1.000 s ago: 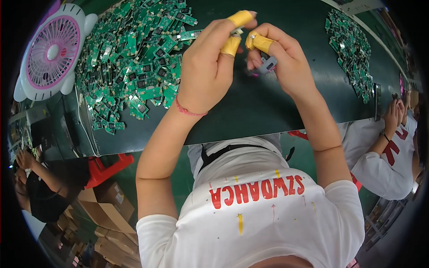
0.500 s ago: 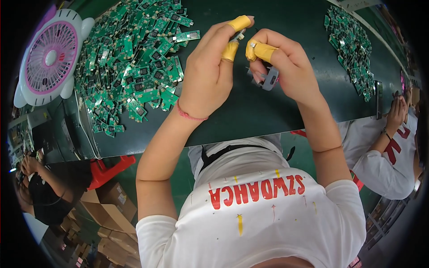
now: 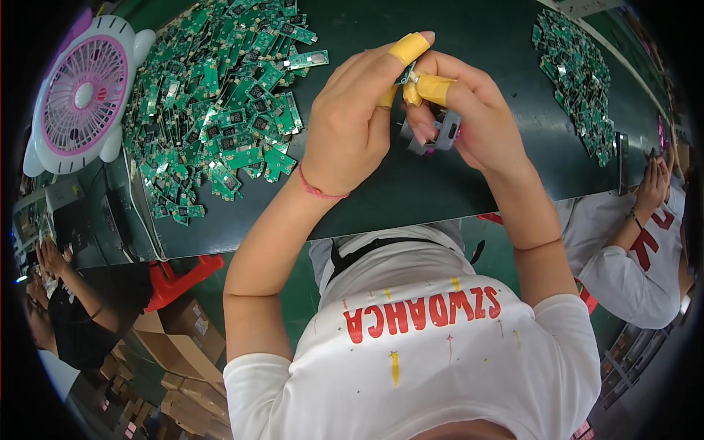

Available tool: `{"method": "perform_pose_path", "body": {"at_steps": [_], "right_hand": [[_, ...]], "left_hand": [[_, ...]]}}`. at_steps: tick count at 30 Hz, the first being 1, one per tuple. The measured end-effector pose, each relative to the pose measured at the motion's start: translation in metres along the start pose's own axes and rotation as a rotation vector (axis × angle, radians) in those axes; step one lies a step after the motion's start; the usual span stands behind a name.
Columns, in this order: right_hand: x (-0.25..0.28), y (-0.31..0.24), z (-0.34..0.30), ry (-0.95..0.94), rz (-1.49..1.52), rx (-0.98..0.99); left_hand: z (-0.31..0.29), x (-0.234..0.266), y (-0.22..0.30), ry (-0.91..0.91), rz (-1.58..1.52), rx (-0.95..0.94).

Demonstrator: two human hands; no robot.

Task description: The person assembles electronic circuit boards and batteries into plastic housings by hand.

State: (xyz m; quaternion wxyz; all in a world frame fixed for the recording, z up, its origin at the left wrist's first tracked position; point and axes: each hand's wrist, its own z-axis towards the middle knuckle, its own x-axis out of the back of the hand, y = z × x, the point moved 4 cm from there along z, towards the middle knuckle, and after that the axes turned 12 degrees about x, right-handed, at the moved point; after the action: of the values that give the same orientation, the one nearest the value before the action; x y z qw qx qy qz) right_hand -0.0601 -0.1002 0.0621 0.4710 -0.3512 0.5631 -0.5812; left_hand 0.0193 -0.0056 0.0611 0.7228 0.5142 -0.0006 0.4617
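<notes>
Above the dark green table, my left hand [image 3: 348, 117] pinches a small green circuit board [image 3: 408, 72] between yellow-wrapped fingertips; most of the board is hidden. My right hand [image 3: 484, 114] meets it from the right, with yellow wrapping on its thumb and forefinger. At those right fingertips sits a tiny silvery piece [image 3: 415, 78], too small to name. The curled lower fingers of the same hand hold a grey plastic part [image 3: 446, 130] with a slot in its side. Both hands are closed, and their fingertips nearly touch.
A large heap of green circuit boards [image 3: 227, 110] lies to the left, beside a white and pink fan [image 3: 84, 95]. Another board heap [image 3: 576, 81] lies at the right. Co-workers' hands [image 3: 651, 187] show at both sides. Cardboard boxes [image 3: 180, 341] stand below left.
My left hand has moved slightly right, bringing the circuit board up to my right fingertips. The grey plastic part has tilted a little in my right hand.
</notes>
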Motion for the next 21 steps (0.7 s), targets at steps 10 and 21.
{"method": "perform_pose_path", "body": {"at_steps": [10, 21], "right_hand": [[-0.003, 0.000, 0.000, 0.018, 0.015, -0.045], [0.006, 0.001, 0.005, 0.043, -0.088, 0.147]], "left_hand": [[-0.005, -0.006, -0.003, 0.120, -0.019, -0.019], [0.000, -0.012, -0.011, 0.147, -0.069, 0.098]]}}
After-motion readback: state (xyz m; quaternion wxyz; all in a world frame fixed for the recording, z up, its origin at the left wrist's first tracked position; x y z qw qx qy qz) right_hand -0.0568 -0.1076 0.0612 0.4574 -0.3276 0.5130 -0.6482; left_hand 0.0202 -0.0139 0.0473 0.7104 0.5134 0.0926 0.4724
